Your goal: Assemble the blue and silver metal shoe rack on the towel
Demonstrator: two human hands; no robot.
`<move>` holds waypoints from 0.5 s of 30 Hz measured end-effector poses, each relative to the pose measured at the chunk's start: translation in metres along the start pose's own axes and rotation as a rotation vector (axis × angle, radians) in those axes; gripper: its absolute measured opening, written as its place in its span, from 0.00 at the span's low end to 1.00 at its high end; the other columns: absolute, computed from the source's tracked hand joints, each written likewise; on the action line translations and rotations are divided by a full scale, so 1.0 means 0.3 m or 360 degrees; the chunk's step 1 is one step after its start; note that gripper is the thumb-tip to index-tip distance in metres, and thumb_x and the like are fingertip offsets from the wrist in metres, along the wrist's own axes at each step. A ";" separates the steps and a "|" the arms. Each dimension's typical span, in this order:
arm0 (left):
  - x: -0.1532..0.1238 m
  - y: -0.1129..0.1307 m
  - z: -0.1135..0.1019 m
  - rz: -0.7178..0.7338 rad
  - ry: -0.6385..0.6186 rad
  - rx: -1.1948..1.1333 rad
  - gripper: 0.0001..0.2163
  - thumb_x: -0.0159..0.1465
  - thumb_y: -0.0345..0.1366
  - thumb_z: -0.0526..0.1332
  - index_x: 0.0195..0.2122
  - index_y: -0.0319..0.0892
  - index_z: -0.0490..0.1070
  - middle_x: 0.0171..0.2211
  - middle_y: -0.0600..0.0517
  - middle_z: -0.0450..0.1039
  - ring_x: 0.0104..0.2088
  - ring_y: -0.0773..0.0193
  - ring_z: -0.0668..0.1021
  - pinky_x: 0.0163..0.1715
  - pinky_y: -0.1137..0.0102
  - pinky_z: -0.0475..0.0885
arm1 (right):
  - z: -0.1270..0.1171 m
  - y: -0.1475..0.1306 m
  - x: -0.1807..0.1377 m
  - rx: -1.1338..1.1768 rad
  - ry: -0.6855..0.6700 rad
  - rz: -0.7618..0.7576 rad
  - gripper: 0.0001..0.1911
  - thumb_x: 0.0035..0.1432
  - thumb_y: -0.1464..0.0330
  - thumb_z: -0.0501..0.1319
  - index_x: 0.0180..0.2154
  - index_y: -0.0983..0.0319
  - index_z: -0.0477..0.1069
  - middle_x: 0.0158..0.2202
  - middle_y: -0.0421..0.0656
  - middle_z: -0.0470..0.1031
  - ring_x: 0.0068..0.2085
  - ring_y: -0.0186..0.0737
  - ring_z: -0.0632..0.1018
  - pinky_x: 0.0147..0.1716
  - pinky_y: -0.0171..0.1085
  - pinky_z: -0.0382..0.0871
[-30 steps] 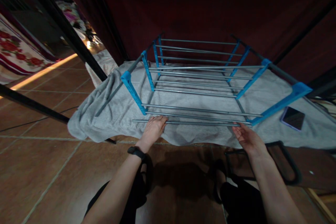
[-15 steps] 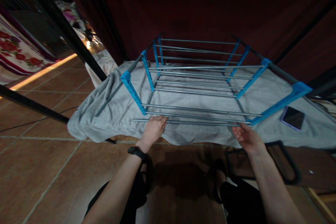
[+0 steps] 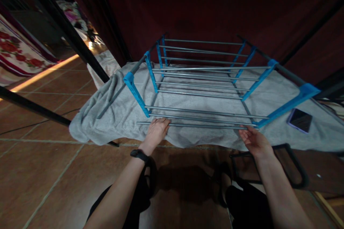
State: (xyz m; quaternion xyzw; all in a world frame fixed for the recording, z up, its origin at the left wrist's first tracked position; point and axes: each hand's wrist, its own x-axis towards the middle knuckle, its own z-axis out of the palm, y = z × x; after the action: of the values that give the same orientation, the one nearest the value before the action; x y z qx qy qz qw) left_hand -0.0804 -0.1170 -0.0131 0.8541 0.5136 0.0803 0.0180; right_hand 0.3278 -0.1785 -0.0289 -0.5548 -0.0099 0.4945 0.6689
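Observation:
A loose grey metal rod (image 3: 199, 126) runs left to right along the front of a rack. My left hand (image 3: 157, 131) is closed around it near its left end. Toward the rod's right end, my right hand (image 3: 251, 139) grips it between thumb and fingers, palm turned up. That right end lies close to the foot of the rack's front right blue bracket (image 3: 285, 109); whether it sits in a hole I cannot tell. The rack, made of blue plastic brackets and several metal rods (image 3: 199, 94), lies on grey cloth. Its front left blue bracket (image 3: 137, 96) stands just beyond my left hand.
Grey cloth (image 3: 91, 121) covers the surface under the rack. A phone (image 3: 300, 120) lies on it at the right. Black metal posts (image 3: 34, 105) frame the left side. A dark red curtain (image 3: 204, 7) hangs behind. Below right is a black-framed stool or chair (image 3: 290, 164).
The rod and both hands have shifted very slightly to the right. The rack and phone stay where they were.

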 end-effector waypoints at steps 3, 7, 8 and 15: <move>-0.001 -0.005 0.000 -0.0032 0.0009 0.0034 0.08 0.67 0.31 0.53 0.41 0.45 0.71 0.38 0.48 0.75 0.42 0.57 0.76 0.45 0.63 0.65 | 0.000 -0.004 0.000 -0.0016 0.0005 0.0002 0.11 0.60 0.80 0.53 0.30 0.64 0.70 0.27 0.42 0.76 0.27 0.31 0.78 0.31 0.30 0.79; 0.000 -0.012 0.000 -0.0068 0.0018 0.0042 0.07 0.66 0.32 0.54 0.40 0.45 0.71 0.38 0.48 0.75 0.42 0.57 0.76 0.45 0.63 0.65 | -0.003 -0.006 0.000 -0.0023 -0.0009 -0.0005 0.11 0.59 0.80 0.53 0.29 0.64 0.70 0.27 0.42 0.76 0.27 0.31 0.78 0.32 0.30 0.79; 0.000 -0.013 0.000 -0.0079 0.0020 0.0041 0.07 0.66 0.32 0.54 0.40 0.45 0.71 0.39 0.48 0.75 0.42 0.57 0.76 0.45 0.63 0.65 | -0.004 -0.005 0.000 -0.0023 -0.0017 -0.0008 0.11 0.59 0.80 0.53 0.29 0.63 0.69 0.28 0.42 0.76 0.27 0.31 0.78 0.31 0.30 0.79; -0.003 -0.021 -0.007 -0.0192 0.0046 0.0123 0.09 0.65 0.30 0.53 0.41 0.45 0.72 0.39 0.47 0.75 0.43 0.55 0.76 0.46 0.61 0.65 | -0.013 -0.004 0.004 -0.0003 -0.0022 -0.0033 0.11 0.58 0.81 0.53 0.30 0.63 0.69 0.28 0.42 0.76 0.28 0.31 0.78 0.32 0.31 0.80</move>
State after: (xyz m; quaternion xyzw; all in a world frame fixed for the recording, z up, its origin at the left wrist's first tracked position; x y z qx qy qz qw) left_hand -0.0866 -0.1150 -0.0118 0.8204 0.5670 0.0715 -0.0177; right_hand 0.3314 -0.1803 -0.0303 -0.5518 -0.0207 0.4914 0.6735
